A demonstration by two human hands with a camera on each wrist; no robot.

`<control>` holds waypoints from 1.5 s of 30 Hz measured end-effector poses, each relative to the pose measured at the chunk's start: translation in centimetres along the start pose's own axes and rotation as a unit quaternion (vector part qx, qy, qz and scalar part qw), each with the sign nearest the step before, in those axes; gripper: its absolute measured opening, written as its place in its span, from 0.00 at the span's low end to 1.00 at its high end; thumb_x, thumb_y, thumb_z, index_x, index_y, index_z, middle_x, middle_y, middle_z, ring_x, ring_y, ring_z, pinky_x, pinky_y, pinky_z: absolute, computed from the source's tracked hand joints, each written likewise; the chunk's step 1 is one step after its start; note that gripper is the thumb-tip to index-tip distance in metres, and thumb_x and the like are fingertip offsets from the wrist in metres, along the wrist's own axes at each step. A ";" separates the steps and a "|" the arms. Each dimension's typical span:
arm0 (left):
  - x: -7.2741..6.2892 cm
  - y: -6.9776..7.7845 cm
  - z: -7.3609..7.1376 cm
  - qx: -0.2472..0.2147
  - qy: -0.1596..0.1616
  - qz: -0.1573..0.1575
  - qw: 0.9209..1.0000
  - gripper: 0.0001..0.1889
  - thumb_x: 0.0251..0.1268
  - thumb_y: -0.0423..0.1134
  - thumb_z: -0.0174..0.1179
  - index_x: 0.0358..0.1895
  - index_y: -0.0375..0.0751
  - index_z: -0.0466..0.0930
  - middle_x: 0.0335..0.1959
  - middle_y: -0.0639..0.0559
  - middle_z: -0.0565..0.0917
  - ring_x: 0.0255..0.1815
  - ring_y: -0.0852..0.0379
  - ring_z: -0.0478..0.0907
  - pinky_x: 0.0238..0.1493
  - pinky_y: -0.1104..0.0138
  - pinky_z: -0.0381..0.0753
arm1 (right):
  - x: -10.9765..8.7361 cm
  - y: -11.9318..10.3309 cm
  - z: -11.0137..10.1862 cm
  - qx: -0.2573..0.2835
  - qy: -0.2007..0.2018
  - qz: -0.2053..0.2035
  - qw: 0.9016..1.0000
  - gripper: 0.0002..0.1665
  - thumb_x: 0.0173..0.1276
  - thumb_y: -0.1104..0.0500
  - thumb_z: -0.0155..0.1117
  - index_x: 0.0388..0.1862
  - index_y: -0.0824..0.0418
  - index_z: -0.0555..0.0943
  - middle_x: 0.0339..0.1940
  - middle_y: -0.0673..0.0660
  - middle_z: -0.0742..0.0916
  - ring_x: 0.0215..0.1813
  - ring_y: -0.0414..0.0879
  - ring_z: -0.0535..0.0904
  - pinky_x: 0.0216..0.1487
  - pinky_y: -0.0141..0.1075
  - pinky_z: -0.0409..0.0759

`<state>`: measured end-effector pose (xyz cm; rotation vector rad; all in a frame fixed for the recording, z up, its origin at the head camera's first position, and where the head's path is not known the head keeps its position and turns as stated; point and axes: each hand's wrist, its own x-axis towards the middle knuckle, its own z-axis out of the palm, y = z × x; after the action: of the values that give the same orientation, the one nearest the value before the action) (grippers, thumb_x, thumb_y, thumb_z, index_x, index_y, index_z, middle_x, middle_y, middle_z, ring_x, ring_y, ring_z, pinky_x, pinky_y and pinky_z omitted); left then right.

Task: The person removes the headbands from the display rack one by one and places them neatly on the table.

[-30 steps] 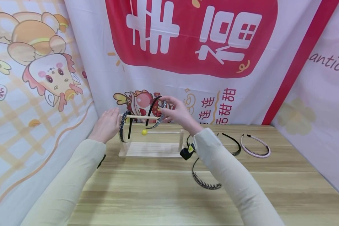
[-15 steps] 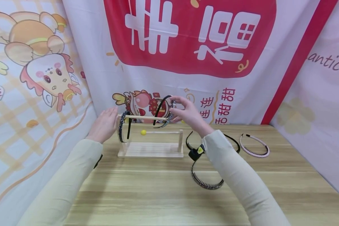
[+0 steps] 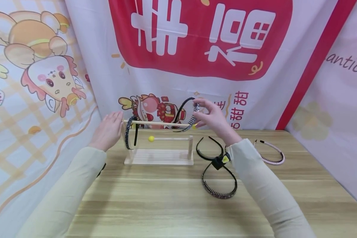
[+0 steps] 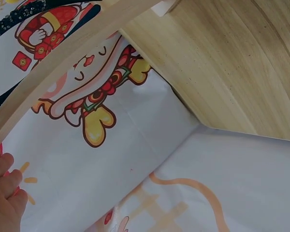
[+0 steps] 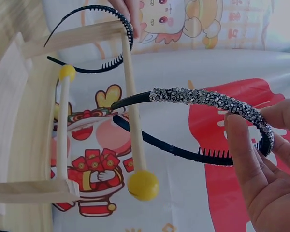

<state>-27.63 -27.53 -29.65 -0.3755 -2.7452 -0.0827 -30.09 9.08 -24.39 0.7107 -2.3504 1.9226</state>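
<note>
My right hand (image 3: 215, 120) pinches a silver-glitter headband (image 5: 208, 97) by its curved top, fingers and thumb on either side. The headband's two tips lie either side of the upper rod (image 5: 135, 130), near its yellow ball end (image 5: 143, 185). This rod belongs to a pale wooden stand (image 3: 159, 157). A dark glittery headband (image 3: 127, 134) hangs around the rod's left end. My left hand (image 3: 107, 130) rests against the stand's left upright, its fingers nearly straight; in the left wrist view its fingertips (image 4: 2, 166) are right at the wood.
A lower rod with a yellow ball (image 3: 151, 138) points left. On the table right of the stand lie a black headband (image 3: 209, 158), a glittery toothed headband (image 3: 219, 195) and a pink headband (image 3: 275, 162). Printed cloth walls (image 3: 92, 62) stand close behind and at both sides.
My right hand has moved right with the silver-glitter headband, from the middle of the upper rod to its right end. My left hand stays at the stand's left side.
</note>
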 end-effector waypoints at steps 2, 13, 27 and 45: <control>0.0 0.0 0.0 -0.001 -0.001 0.000 1.000 0.26 0.74 0.38 0.35 0.68 0.24 0.48 0.67 0.29 0.54 0.68 0.35 0.48 0.70 0.51 0.39 | -0.3 0.0 -0.6 -0.002 0.005 0.004 1.000 0.29 0.63 0.64 0.61 0.63 0.54 0.69 0.66 0.57 0.67 0.32 0.56 0.81 0.35 0.43 0.83; -0.2 0.3 -0.2 -0.012 -0.009 -0.003 1.000 0.26 0.75 0.38 0.33 0.68 0.23 0.46 0.68 0.29 0.52 0.68 0.35 0.47 0.70 0.52 0.37 | -2.0 0.5 -4.3 -0.010 0.035 -0.005 0.999 0.28 0.63 0.62 0.62 0.62 0.54 0.70 0.63 0.57 0.71 0.36 0.54 0.81 0.37 0.46 0.83; -0.2 0.3 0.0 -0.017 -0.003 -0.005 1.000 0.26 0.74 0.38 0.34 0.68 0.23 0.47 0.67 0.29 0.53 0.68 0.35 0.48 0.70 0.51 0.39 | -4.2 1.0 -7.7 -0.029 0.079 0.015 0.996 0.29 0.65 0.60 0.61 0.65 0.55 0.67 0.63 0.58 0.69 0.34 0.50 0.81 0.36 0.40 0.83; -0.3 0.4 -0.2 -0.012 0.006 -0.001 1.000 0.26 0.74 0.37 0.37 0.67 0.22 0.49 0.66 0.27 0.55 0.68 0.34 0.50 0.69 0.51 0.41 | -7.9 3.2 -11.3 -0.049 0.131 0.029 0.990 0.28 0.65 0.57 0.61 0.63 0.56 0.67 0.64 0.57 0.69 0.32 0.46 0.81 0.35 0.35 0.83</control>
<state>-27.22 -27.20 -29.60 -0.3769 -2.7350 -0.1169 -27.14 22.68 -26.96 0.3604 -2.3056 1.7803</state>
